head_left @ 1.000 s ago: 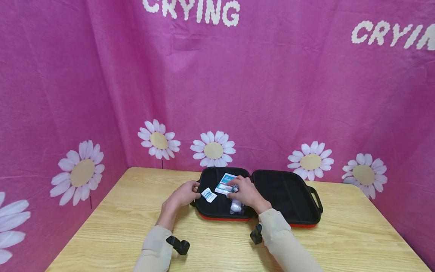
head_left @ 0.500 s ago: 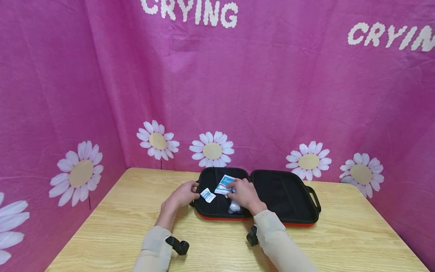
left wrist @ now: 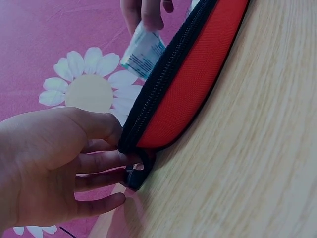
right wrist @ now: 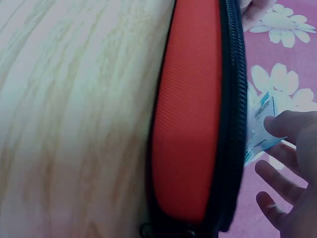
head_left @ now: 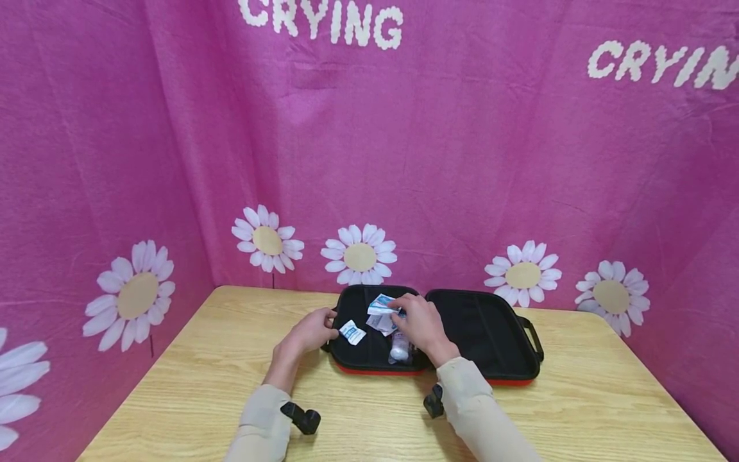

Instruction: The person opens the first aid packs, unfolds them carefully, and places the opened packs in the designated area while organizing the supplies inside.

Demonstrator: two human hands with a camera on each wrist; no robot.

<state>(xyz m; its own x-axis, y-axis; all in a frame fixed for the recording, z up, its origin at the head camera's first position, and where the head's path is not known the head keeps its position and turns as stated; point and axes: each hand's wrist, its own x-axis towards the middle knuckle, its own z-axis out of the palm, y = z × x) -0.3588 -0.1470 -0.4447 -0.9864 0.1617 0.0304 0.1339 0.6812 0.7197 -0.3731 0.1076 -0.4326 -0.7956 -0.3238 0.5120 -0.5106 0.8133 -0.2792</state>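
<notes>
A zip case [head_left: 366, 355] with black lining and red sides lies unfolded on the table. My left hand [head_left: 312, 330] holds its left edge, thumb on the zip rim and fingers by the small black loop [left wrist: 136, 177] in the left wrist view. Over the left half, my right hand [head_left: 424, 327] pinches a white and blue packet [head_left: 381, 304] between thumb and fingers, lifted at a tilt. Beneath it lie paler flat packets [head_left: 380, 323]. A white cylindrical item in clear wrap [head_left: 399, 347] sits by the right hand. A small white and blue sachet [head_left: 352, 332] rests near the left hand.
The case's right half [head_left: 479, 337] lies flat with its black lining up and a carry handle [head_left: 533, 338] at its right end. Wooden table [head_left: 358, 417] surrounds the case. A pink curtain [head_left: 439, 192] with daisies hangs behind and at the sides.
My right hand has raised and tilted the white and blue packet, baring paler packets under it and more of the white cylindrical item. The left hand stays at the case's edge.
</notes>
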